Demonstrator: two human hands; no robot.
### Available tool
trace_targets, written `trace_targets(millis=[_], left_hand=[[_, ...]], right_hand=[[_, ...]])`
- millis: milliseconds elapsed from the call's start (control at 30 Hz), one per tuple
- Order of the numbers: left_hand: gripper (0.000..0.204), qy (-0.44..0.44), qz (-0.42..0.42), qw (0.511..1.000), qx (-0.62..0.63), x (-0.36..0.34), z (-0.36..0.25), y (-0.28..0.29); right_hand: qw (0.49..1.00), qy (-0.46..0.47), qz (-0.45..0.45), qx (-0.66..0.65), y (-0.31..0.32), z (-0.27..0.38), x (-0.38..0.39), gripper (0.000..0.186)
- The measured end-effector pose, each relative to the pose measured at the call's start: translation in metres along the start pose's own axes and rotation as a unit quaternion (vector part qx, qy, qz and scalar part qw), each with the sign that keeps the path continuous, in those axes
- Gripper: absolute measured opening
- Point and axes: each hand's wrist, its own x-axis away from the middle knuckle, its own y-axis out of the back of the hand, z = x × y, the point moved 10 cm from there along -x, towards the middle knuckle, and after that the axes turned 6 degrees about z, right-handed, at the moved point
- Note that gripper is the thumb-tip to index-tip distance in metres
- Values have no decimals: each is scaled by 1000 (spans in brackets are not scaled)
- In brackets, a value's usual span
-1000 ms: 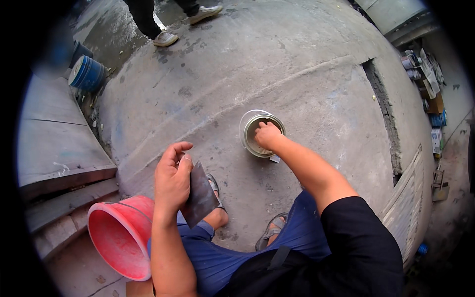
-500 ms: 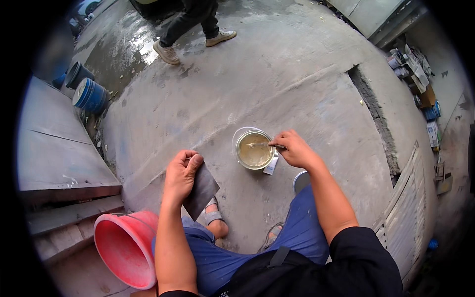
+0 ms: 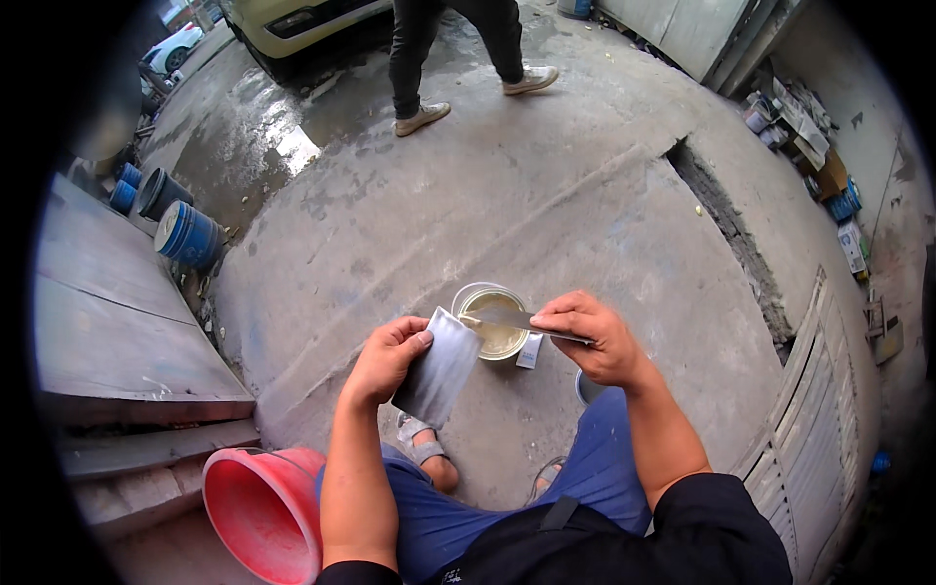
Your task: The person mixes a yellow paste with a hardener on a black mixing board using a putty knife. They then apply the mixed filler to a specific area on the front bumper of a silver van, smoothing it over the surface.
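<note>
My left hand (image 3: 388, 361) grips a thin, flat rectangular plate (image 3: 439, 369) by its upper left edge; the plate is dark with a pale sheen and tilts down toward my lap. In my right hand (image 3: 597, 336) is a putty knife (image 3: 505, 317), its handle between thumb and fingers. The blade reaches left over an open tin (image 3: 491, 358) of beige paste, and a dab of pale paste (image 3: 470, 321) sits at its tip, beside the plate's upper right edge. Whether tip and plate touch, I cannot tell. The tin stands on the concrete, its wire handle folded back.
A small white box (image 3: 528, 352) stands against the tin, and a round grey object (image 3: 588, 388) is by my right knee. A red bucket (image 3: 302, 522) stands at my left. Blue pails (image 3: 190, 237) stand farther off. A person (image 3: 458, 49) walks near a parked vehicle (image 3: 297, 19). A trench (image 3: 731, 239) cuts the floor.
The putty knife has come up out of the tin with paste on its tip. My left hand has moved the plate right, to the tin's side. The person has walked right.
</note>
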Motion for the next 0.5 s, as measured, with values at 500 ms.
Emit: trace_targets(millis=[500], left_hand=[[38, -82, 114, 980, 139, 21, -23, -17]], right_hand=[[984, 151, -26, 93, -41, 43, 3, 39]])
